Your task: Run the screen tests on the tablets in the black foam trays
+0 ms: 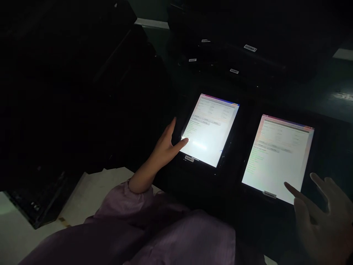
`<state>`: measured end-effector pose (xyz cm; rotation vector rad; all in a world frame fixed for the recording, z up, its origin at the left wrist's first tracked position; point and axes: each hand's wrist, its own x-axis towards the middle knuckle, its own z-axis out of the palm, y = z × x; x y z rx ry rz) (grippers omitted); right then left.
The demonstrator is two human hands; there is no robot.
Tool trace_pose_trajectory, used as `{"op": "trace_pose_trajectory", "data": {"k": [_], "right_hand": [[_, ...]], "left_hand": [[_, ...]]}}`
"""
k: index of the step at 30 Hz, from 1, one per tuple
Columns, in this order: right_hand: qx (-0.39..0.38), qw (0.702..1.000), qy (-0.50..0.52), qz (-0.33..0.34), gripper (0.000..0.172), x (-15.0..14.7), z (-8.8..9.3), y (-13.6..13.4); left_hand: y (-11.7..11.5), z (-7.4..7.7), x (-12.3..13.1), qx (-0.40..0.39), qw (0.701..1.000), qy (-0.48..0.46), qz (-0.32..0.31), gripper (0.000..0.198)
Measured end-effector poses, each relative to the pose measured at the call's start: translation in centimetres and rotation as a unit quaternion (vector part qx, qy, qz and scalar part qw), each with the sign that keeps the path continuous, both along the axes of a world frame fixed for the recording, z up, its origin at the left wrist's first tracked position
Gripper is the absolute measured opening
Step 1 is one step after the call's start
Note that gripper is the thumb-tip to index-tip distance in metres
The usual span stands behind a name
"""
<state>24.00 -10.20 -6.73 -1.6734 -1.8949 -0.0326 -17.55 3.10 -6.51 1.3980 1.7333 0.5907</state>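
Observation:
Two lit tablets lie side by side with white pages of text and grey buttons on their screens. At the left tablet's (pixel 208 129) lower left edge is my left hand (pixel 162 149), thumb stretched over the screen and index finger apart from it. The rest of its fingers are hidden. Over the lower right of the right tablet (pixel 278 158) hovers my right hand (pixel 328 213), its index finger pointing at the screen and the other fingers spread. Whether that fingertip touches the glass, I cannot tell. Nothing shows in the right hand.
Beyond the tablets are dark flat objects bearing small white barcode labels (pixel 250 48). A black box-like object (pixel 41 206) stands at lower left on a pale surface (pixel 96 187). A purple sleeve (pixel 124 204) covers my left forearm. Much of the surroundings is too dark to make out.

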Motion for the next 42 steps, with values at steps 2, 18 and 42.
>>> {"op": "trace_pose_trajectory", "data": {"k": [2,18,42], "right_hand": [[0.011,1.0,-0.011,0.018,0.077,0.1,0.1,0.0],[0.012,0.994,-0.015,0.11,0.022,-1.5,0.8,1.2],[-0.042,0.985,-0.006,0.166,0.017,-4.1,0.4,1.8]], "left_hand": [[0.0,0.0,-0.2,0.003,1.0,-0.017,-0.002,0.107],[0.0,1.9,-1.2,-0.109,0.983,0.066,-0.13,0.151],[-0.1,0.3,-1.6,-0.054,0.982,-0.181,0.008,0.113]]}}
